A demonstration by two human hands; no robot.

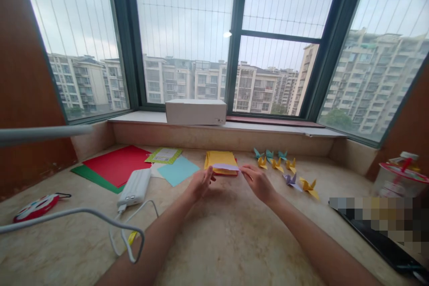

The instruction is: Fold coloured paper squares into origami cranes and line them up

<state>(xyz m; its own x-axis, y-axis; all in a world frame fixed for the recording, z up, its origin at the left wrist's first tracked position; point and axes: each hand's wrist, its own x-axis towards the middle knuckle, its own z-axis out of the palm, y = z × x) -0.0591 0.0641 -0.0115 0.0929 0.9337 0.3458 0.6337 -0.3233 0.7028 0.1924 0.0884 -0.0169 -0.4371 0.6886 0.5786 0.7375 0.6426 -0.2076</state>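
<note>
A strip of purple paper [225, 167] stretches between my two hands, seen nearly edge-on. My left hand [200, 183] pinches its left end, and my right hand [257, 182] pinches the right end between thumb and fingers. Just behind the strip lies a stack of yellow paper [221, 157], with a red edge showing beneath it. To the right of my right hand stand several folded paper cranes: blue ones [269, 155] at the back, yellow ones [276, 164] in front of them, then a purple crane [291, 180] beside a larger yellow crane [309, 187].
Left of my hands lie blue paper [178, 170], a green-bordered packet [164, 155], red sheets [117, 165] and a white power bank [136, 187] with a looping cable [100, 216]. A black device [365, 232] and a cup [400, 178] stand right. A white box [196, 112] rests on the sill.
</note>
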